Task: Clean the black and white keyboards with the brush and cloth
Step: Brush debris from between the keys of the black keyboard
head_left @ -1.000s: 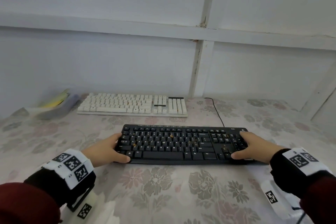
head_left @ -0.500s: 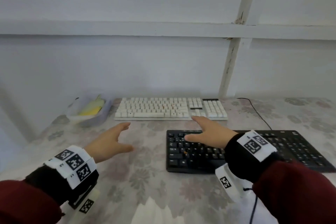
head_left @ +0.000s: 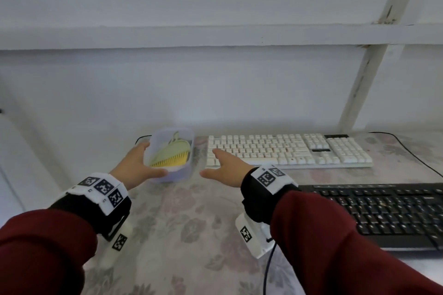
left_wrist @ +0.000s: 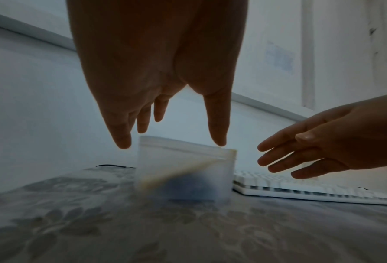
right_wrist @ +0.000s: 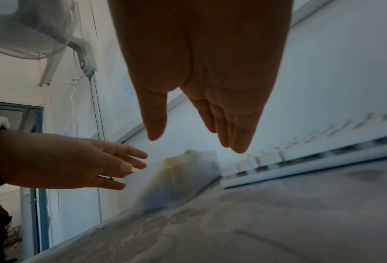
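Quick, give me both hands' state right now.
Left hand: open, fingers spread around the clear container, not yet gripping.
Right hand: open, empty, reaching toward it.

Black keyboard (head_left: 388, 213): right end cut off by head-view frame edge; near-left corner hidden behind right sleeve (head_left: 335, 242). Translucent container (left_wrist: 185, 169): motion-blurred in both wrist views; a blue mass low inside is unidentifiable. Brush (head_left: 172, 153) handle end too small to make out.
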